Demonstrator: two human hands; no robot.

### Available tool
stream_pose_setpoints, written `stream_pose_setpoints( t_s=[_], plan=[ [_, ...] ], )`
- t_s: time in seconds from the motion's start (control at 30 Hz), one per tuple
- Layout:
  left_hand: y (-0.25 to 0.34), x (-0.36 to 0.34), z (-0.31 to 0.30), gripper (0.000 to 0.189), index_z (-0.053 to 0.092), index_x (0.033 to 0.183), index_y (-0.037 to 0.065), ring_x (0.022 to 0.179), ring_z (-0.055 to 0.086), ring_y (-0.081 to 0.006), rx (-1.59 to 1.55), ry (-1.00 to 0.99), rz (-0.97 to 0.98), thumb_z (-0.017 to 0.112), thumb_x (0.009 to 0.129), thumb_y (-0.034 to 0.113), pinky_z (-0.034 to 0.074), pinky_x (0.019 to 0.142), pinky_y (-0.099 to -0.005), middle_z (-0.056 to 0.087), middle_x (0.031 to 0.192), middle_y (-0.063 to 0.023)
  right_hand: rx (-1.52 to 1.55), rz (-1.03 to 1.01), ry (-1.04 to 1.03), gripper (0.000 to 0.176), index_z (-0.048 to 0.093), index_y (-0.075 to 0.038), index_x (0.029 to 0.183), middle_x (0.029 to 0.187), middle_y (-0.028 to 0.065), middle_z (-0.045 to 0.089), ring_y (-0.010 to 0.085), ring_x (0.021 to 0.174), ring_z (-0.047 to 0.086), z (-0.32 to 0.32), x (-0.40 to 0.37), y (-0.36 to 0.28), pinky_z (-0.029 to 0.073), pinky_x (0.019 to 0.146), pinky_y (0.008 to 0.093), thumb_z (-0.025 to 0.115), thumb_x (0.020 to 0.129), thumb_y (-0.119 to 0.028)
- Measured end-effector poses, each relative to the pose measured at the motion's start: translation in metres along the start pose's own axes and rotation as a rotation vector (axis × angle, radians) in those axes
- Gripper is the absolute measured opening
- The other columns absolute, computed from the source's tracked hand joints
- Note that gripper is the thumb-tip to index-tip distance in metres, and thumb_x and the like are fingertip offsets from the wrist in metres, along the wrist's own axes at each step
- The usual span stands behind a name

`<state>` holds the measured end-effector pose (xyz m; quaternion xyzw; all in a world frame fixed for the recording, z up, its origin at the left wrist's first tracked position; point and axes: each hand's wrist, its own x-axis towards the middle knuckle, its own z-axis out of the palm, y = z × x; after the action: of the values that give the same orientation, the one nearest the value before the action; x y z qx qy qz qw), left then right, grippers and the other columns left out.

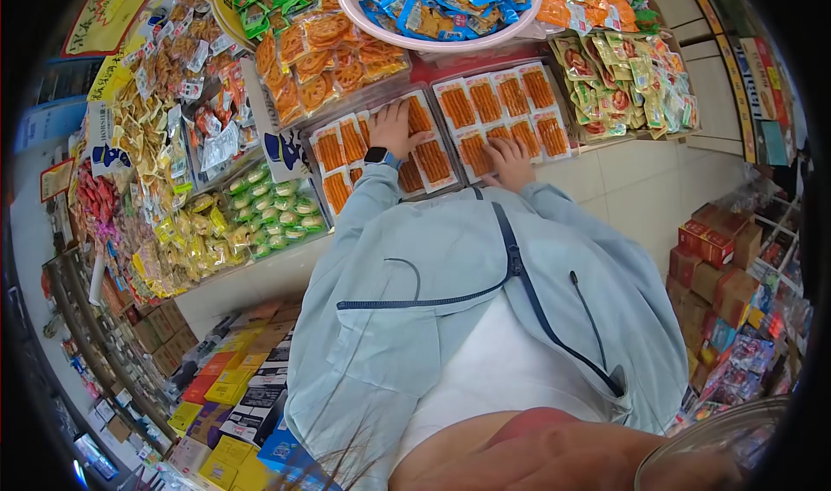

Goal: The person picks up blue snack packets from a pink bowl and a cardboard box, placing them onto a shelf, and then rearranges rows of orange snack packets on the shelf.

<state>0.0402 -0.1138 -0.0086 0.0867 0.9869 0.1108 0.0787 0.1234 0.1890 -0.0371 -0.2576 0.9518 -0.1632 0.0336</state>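
Observation:
Two clear trays hold rows of flat packets of orange-brown snack sticks, the left packets [433, 160] and the right packets [512, 96]. My left hand [394, 128], with a smartwatch [381, 155] on its wrist, lies on the left packets with its fingers stretched out. It hides part of the packets beneath. My right hand [512, 164] rests at the near edge of the right tray, fingers apart and touching the front row of packets. Neither hand is seen lifting anything.
Behind the trays is a pink basin [439, 48] of blue snack packets. Orange ring-shaped snacks [320, 54] stand at the left, green-and-gold packets [619, 84] at the right. Stacked cartons [229, 387] lie low on the left; more boxes [705, 242] are at the right.

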Motion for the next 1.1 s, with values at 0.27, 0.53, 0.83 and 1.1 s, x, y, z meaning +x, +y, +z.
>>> stream_pose_setpoints(
  t_s=[0.27,0.53,0.83,1.1],
  plan=[
    [0.006,-0.031,-0.024,0.087,0.050,0.132,0.005,0.122,0.048,-0.0330,-0.140,0.344,0.079,0.081,0.066,0.052,0.034,0.103,-0.0492,0.053,0.133,-0.0134,0.042,-0.013,0.020,0.073,0.046,-0.011,0.135,0.138,0.0115,0.045,0.0296,0.134,0.037,-0.002,0.002,0.001,0.021,0.115,0.0532,0.073,0.075,-0.041],
    [0.109,-0.018,-0.008,0.079,0.051,0.130,0.005,0.126,0.047,-0.0325,-0.278,0.141,0.491,0.079,0.069,0.048,0.032,0.106,-0.0484,0.053,0.131,-0.0142,0.463,0.346,0.589,0.053,0.042,0.003,0.134,0.139,0.0256,0.038,0.0413,0.130,0.036,0.023,0.003,0.020,0.023,0.113,0.0484,0.049,0.083,-0.013],
    [0.140,-0.003,0.044,0.072,0.057,0.123,0.008,0.119,0.048,-0.0350,-0.140,0.040,0.603,0.075,0.070,0.054,0.037,0.097,-0.0473,0.052,0.126,-0.0170,0.377,0.328,0.432,0.057,0.045,-0.004,0.135,0.139,0.0234,0.040,0.0409,0.131,0.037,0.006,-0.010,0.018,0.027,0.112,0.0475,0.058,0.080,-0.009],
    [0.130,-0.006,0.044,0.061,0.057,0.122,0.007,0.117,0.048,-0.0339,-0.200,0.028,0.616,0.071,0.069,0.033,0.037,0.097,-0.0488,0.051,0.127,-0.0162,0.227,0.258,0.233,0.070,0.045,-0.006,0.138,0.139,0.0209,0.042,0.0400,0.129,0.039,0.004,0.002,0.006,0.030,0.111,0.0490,0.071,0.074,-0.015]
  ],
)
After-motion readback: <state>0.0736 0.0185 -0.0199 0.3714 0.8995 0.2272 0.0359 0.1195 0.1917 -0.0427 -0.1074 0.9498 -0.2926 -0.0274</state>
